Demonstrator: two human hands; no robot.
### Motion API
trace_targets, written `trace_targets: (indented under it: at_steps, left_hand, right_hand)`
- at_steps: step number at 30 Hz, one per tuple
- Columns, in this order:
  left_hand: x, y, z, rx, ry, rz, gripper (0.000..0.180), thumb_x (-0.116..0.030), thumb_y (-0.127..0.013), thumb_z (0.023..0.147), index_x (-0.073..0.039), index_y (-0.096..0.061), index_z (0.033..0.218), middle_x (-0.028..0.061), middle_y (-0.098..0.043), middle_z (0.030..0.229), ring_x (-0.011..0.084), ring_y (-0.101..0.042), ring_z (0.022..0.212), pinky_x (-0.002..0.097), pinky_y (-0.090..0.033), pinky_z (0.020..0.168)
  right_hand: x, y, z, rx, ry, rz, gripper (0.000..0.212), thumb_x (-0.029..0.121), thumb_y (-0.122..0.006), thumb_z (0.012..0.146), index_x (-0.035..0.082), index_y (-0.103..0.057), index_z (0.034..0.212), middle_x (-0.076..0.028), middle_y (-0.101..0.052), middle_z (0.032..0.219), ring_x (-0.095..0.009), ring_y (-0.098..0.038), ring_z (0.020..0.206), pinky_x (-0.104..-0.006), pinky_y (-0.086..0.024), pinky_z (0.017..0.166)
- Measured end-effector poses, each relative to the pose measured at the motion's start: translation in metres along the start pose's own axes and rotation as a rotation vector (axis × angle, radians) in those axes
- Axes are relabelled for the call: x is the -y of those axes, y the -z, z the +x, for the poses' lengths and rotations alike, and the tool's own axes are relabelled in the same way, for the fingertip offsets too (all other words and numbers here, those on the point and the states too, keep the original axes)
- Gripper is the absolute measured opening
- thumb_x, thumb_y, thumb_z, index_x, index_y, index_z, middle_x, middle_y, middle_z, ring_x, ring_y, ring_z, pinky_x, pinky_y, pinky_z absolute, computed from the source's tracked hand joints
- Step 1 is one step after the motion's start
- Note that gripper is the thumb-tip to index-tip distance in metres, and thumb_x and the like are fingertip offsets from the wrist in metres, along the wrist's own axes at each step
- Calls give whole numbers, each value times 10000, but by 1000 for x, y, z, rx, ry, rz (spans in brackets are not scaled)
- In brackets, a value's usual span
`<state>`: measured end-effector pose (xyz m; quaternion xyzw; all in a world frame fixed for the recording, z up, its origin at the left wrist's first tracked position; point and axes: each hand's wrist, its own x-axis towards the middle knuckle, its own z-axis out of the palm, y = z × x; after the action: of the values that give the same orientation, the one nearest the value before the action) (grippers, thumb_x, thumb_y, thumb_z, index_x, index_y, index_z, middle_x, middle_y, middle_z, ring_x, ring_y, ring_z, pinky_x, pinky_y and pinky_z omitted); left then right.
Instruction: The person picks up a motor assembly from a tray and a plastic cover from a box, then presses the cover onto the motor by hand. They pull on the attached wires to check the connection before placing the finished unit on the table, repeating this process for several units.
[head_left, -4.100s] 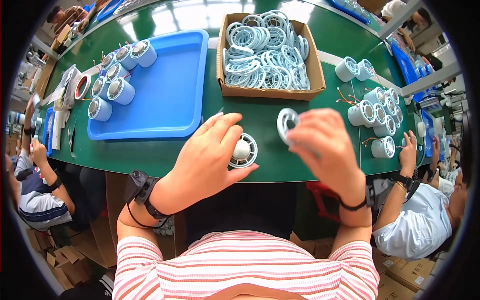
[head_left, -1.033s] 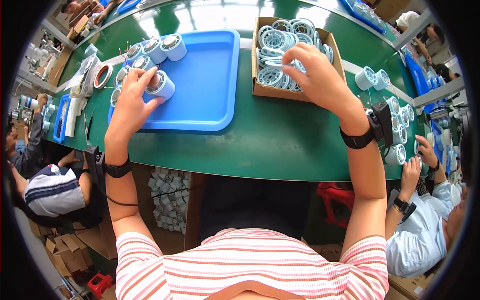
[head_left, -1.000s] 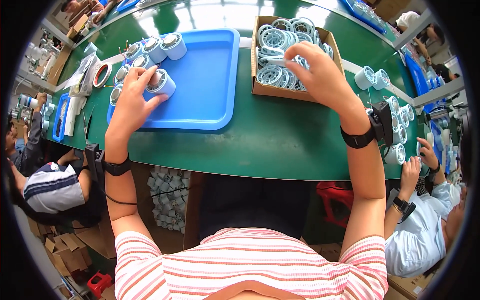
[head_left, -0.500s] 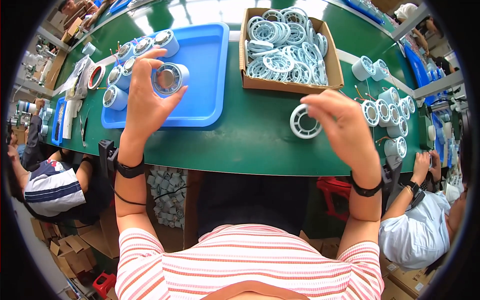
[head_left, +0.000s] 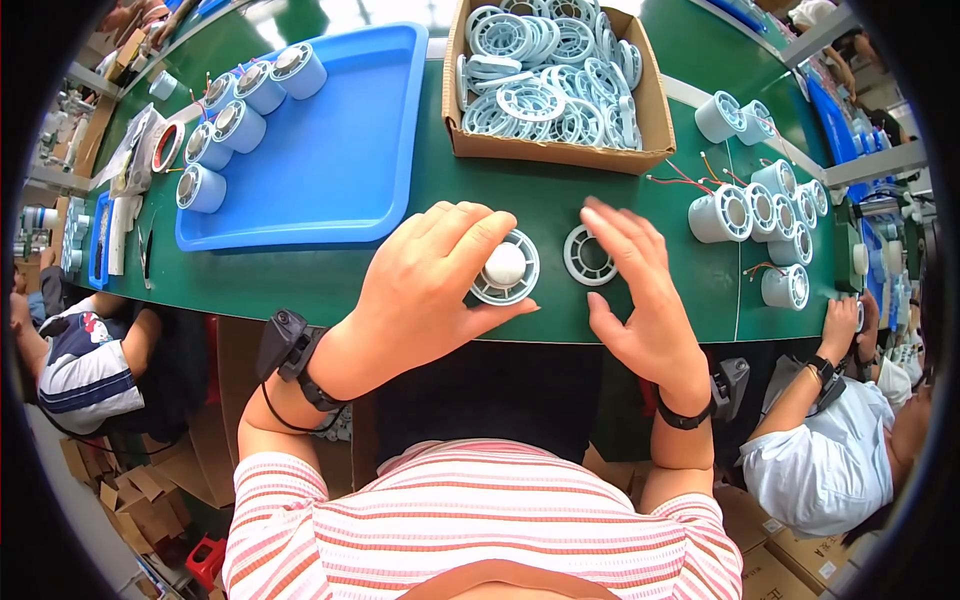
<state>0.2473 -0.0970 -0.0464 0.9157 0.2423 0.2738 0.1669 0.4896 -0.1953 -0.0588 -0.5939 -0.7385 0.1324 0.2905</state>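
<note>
My left hand (head_left: 430, 275) is closed round the rim of a light-blue cylindrical motor housing (head_left: 520, 283), its slotted face and pale round centre turned up. Just right of it lies a light-blue slotted ring (head_left: 571, 262), apparently on the green table. Around the ring's right side my right hand (head_left: 645, 300) is spread, thumb and fingers apart and slightly blurred; I cannot tell whether it touches the ring. Several similar housings (head_left: 240, 127) with thin wires stand in the left part of a blue tray (head_left: 385, 200).
A cardboard box (head_left: 560, 152) full of slotted rings stands at the far middle. More wired housings (head_left: 720, 217) are grouped at the right. Tweezers (head_left: 147, 255) and a tape roll (head_left: 168, 147) lie at the left. Co-workers sit on both sides; one person's hand (head_left: 840, 325) is near the right edge.
My left hand has come from over the tray to the front middle with the motor housing. My right hand has moved left and opened from its pinch on the ring.
</note>
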Motion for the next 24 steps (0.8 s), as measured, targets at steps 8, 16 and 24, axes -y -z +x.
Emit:
trace_targets:
  at_steps: [8, 16, 24]
  left_hand:
    - [-1, -2, -11, 144, 312, -441, 745, -158, -892, 796, -63, -508, 1426, 129, -648, 1213, 263, -708, 1016, 347, -588, 805]
    - [-13, -1, 3, 425, 797, -1185, 717, 77, -718, 869, -69, -456, 1520, 41, -619, 1278, 101, -666, 1032, 267, -581, 792]
    - [-8, -8, 6, 410, 735, -1223, 674, 93, -696, 874, -68, -494, 1496, 35, -598, 1286, 102, -657, 1019, 270, -576, 797]
  right_hand:
    - [-4, -17, -10, -163, -247, -9, 757, 37, -794, 794, 30, -484, 1485, -165, -567, 1378, -347, -529, 1322, -423, -435, 1113]
    - [33, -10, 1, -174, -18, 478, 819, -24, -814, 735, 20, -486, 1484, -146, -613, 1352, -292, -621, 1259, -378, -479, 1081]
    - [38, -6, 13, -49, 65, 397, 808, -36, -805, 723, 17, -501, 1470, -135, -670, 1310, -278, -658, 1219, -387, -505, 1059]
